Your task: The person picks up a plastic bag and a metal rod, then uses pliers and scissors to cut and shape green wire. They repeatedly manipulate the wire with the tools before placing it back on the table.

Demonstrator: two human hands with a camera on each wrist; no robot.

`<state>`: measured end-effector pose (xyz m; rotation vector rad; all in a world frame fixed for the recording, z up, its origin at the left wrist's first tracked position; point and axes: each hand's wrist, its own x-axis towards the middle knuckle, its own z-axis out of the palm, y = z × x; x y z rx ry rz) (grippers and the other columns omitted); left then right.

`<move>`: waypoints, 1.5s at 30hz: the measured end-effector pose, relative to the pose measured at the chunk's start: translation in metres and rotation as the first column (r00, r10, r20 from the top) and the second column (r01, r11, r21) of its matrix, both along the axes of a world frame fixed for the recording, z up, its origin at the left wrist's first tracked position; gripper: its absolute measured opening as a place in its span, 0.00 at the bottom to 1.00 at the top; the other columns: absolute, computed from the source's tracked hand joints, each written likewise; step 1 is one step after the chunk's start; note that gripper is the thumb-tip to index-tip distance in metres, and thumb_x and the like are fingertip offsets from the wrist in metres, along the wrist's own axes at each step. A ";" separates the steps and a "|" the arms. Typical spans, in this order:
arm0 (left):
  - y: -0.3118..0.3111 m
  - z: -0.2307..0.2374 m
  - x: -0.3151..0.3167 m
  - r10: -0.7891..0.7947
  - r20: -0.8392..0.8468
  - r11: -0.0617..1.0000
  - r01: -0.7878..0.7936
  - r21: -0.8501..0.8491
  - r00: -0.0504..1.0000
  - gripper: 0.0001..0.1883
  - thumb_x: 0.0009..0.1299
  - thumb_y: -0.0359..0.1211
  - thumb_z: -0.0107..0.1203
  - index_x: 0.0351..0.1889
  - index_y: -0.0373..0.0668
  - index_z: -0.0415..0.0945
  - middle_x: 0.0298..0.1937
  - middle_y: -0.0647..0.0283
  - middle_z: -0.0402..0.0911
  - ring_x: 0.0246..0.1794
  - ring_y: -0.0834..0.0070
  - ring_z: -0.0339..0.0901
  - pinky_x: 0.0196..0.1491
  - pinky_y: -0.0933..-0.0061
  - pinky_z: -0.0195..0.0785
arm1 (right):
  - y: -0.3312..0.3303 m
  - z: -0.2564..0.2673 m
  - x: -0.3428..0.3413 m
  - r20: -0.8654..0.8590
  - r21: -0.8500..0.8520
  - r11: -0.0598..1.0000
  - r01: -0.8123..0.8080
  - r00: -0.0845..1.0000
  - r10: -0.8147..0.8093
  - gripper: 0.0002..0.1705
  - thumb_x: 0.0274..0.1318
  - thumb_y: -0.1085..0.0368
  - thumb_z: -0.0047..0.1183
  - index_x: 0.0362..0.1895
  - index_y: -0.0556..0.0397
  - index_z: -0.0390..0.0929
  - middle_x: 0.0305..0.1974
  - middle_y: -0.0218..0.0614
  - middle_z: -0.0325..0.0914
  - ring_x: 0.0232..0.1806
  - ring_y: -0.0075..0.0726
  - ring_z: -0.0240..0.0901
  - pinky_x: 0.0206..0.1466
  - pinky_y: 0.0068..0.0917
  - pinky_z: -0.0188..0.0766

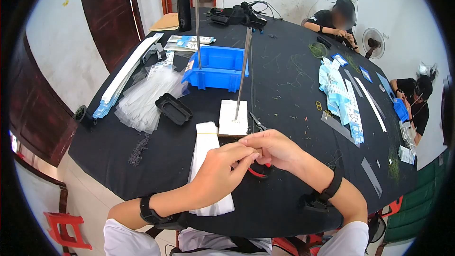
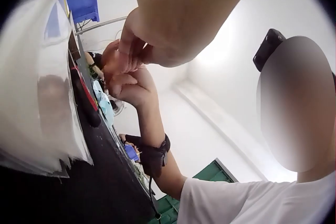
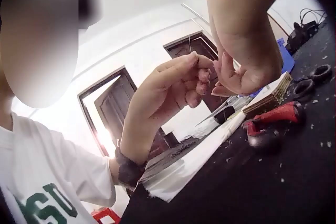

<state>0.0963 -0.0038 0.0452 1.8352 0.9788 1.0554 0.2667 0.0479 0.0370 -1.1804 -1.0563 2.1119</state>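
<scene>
My left hand [image 1: 220, 168] and right hand [image 1: 277, 149] meet fingertip to fingertip above the near side of the table. Thumb and forefinger of the left hand pinch a fine thread-like strand [image 3: 190, 43], which sticks up above them in the right wrist view. The right hand's fingers also pinch at the strand, close against the left fingertips; most of it is hidden by the fingers. Below the hands lies a red-and-black handled tool [image 1: 258, 174], partly covered. Beside the left forearm is a stack of clear plastic sleeves [image 1: 206, 144].
A white block [image 1: 233, 119] holds an upright metal rod [image 1: 244, 71] just beyond the hands. Scissors [image 1: 257, 121] lie beside it. Further off are a blue bin [image 1: 218, 81], a black tray [image 1: 174, 109] and plastic bags [image 1: 147, 97]. Two people sit at the right.
</scene>
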 end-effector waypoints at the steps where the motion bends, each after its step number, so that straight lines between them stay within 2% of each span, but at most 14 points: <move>1: 0.001 -0.001 0.001 0.014 -0.008 0.999 -0.013 0.032 1.000 0.07 0.66 0.27 0.53 0.38 0.33 0.79 0.30 0.58 0.79 0.26 0.79 0.75 0.28 0.79 0.68 | 0.001 0.002 -0.001 -0.024 0.011 0.999 0.033 0.999 -0.033 0.11 0.58 0.64 0.51 0.36 0.60 0.77 0.26 0.29 0.74 0.20 0.13 0.62 0.18 0.12 0.53; 3: 0.001 -0.002 0.000 0.021 -0.028 0.999 -0.019 0.050 0.999 0.07 0.65 0.27 0.53 0.37 0.33 0.79 0.31 0.57 0.79 0.27 0.78 0.76 0.30 0.79 0.69 | 0.003 0.010 0.000 -0.085 0.006 0.996 0.092 0.992 -0.091 0.08 0.56 0.67 0.52 0.38 0.59 0.76 0.30 0.30 0.76 0.22 0.14 0.64 0.21 0.11 0.58; 7: 0.006 -0.010 -0.002 0.023 -0.016 0.998 -0.023 0.051 1.000 0.08 0.66 0.27 0.52 0.38 0.33 0.79 0.33 0.57 0.80 0.29 0.77 0.77 0.35 0.78 0.70 | 0.016 0.011 0.012 -0.125 0.072 0.992 0.104 0.988 -0.095 0.08 0.56 0.68 0.52 0.39 0.56 0.74 0.32 0.31 0.77 0.24 0.16 0.68 0.25 0.11 0.66; 10: 0.008 -0.010 -0.004 0.000 0.043 0.998 0.003 -0.067 0.999 0.09 0.66 0.28 0.52 0.40 0.33 0.77 0.34 0.56 0.80 0.33 0.73 0.79 0.39 0.76 0.71 | 0.021 0.025 0.017 -0.079 0.109 0.987 0.120 0.991 -0.112 0.07 0.57 0.68 0.51 0.39 0.57 0.74 0.32 0.31 0.77 0.25 0.16 0.70 0.26 0.13 0.70; 13: 0.009 -0.016 -0.004 -0.022 0.138 0.976 0.051 -0.211 0.990 0.12 0.70 0.31 0.49 0.41 0.31 0.78 0.36 0.57 0.81 0.37 0.76 0.78 0.42 0.76 0.71 | 0.030 0.036 0.020 -0.081 0.165 0.978 0.125 0.990 -0.113 0.07 0.57 0.69 0.51 0.39 0.57 0.73 0.32 0.32 0.77 0.26 0.16 0.70 0.28 0.14 0.72; 16: 0.011 -0.021 -0.002 -0.030 0.351 0.927 0.157 -0.342 0.936 0.13 0.70 0.31 0.49 0.44 0.30 0.76 0.38 0.56 0.80 0.41 0.73 0.78 0.44 0.75 0.73 | 0.028 0.054 0.016 -0.060 0.239 0.959 0.154 0.988 -0.143 0.07 0.56 0.69 0.51 0.39 0.55 0.73 0.32 0.32 0.76 0.26 0.16 0.69 0.27 0.14 0.71; 18: 0.013 -0.021 -0.002 -0.031 0.409 0.900 0.204 -0.386 0.912 0.13 0.70 0.31 0.48 0.46 0.30 0.75 0.40 0.55 0.80 0.41 0.72 0.78 0.43 0.74 0.74 | 0.026 0.066 0.011 -0.040 0.305 0.938 0.166 0.986 -0.162 0.07 0.56 0.69 0.51 0.40 0.55 0.72 0.32 0.32 0.76 0.25 0.16 0.69 0.26 0.15 0.70; 22: 0.019 -0.015 -0.003 0.016 0.553 0.848 0.281 -0.448 0.833 0.14 0.70 0.33 0.49 0.48 0.32 0.74 0.42 0.55 0.79 0.42 0.71 0.78 0.43 0.74 0.74 | 0.026 0.079 0.003 -0.085 0.636 0.731 0.247 0.964 -0.251 0.08 0.55 0.70 0.51 0.41 0.55 0.71 0.32 0.33 0.77 0.24 0.17 0.68 0.25 0.15 0.68; 26: 0.024 -0.004 -0.003 0.014 0.590 0.865 0.287 -0.413 0.807 0.14 0.70 0.33 0.49 0.48 0.33 0.74 0.44 0.54 0.78 0.43 0.71 0.77 0.40 0.73 0.75 | 0.042 0.096 -0.007 -0.105 0.902 0.361 0.237 0.931 -0.348 0.10 0.57 0.66 0.51 0.43 0.55 0.70 0.33 0.33 0.78 0.24 0.15 0.65 0.25 0.14 0.65; 30: 0.027 0.002 0.000 0.009 0.603 0.891 0.267 -0.366 0.798 0.13 0.70 0.34 0.48 0.46 0.34 0.74 0.44 0.54 0.78 0.43 0.70 0.78 0.38 0.72 0.76 | 0.054 0.112 -0.016 -0.113 0.943 0.262 0.206 0.937 -0.329 0.12 0.57 0.66 0.50 0.45 0.56 0.70 0.33 0.33 0.78 0.25 0.15 0.65 0.26 0.15 0.64; 34: 0.027 0.004 0.000 0.001 0.596 0.899 0.260 -0.353 0.803 0.13 0.71 0.34 0.48 0.46 0.34 0.74 0.45 0.54 0.78 0.43 0.70 0.78 0.36 0.73 0.77 | 0.061 0.117 -0.017 -0.163 0.897 0.377 0.231 0.965 -0.204 0.14 0.57 0.65 0.50 0.46 0.56 0.69 0.33 0.31 0.77 0.26 0.15 0.65 0.28 0.15 0.63; 40: 0.027 0.005 -0.001 0.014 0.626 0.898 0.265 -0.350 0.780 0.13 0.71 0.34 0.48 0.46 0.34 0.74 0.45 0.55 0.78 0.44 0.71 0.77 0.35 0.72 0.76 | 0.065 0.121 -0.018 -0.132 0.894 0.396 0.209 0.968 -0.212 0.15 0.57 0.63 0.51 0.46 0.55 0.69 0.32 0.29 0.76 0.26 0.15 0.63 0.29 0.15 0.63; 43: 0.027 0.005 -0.001 0.029 0.649 0.897 0.266 -0.353 0.760 0.14 0.71 0.35 0.48 0.46 0.34 0.74 0.45 0.55 0.78 0.45 0.72 0.76 0.34 0.72 0.76 | 0.068 0.128 -0.016 -0.122 0.872 0.451 0.190 0.977 -0.176 0.12 0.54 0.65 0.53 0.41 0.55 0.72 0.32 0.33 0.79 0.27 0.14 0.65 0.29 0.15 0.64; 45: 0.027 0.003 0.000 0.036 0.649 0.891 0.270 -0.366 0.760 0.14 0.71 0.35 0.48 0.46 0.34 0.74 0.45 0.55 0.78 0.45 0.72 0.76 0.33 0.73 0.76 | 0.066 0.130 -0.015 -0.082 0.854 0.493 0.166 0.979 -0.187 0.13 0.55 0.63 0.53 0.43 0.54 0.72 0.31 0.29 0.76 0.26 0.14 0.63 0.31 0.15 0.63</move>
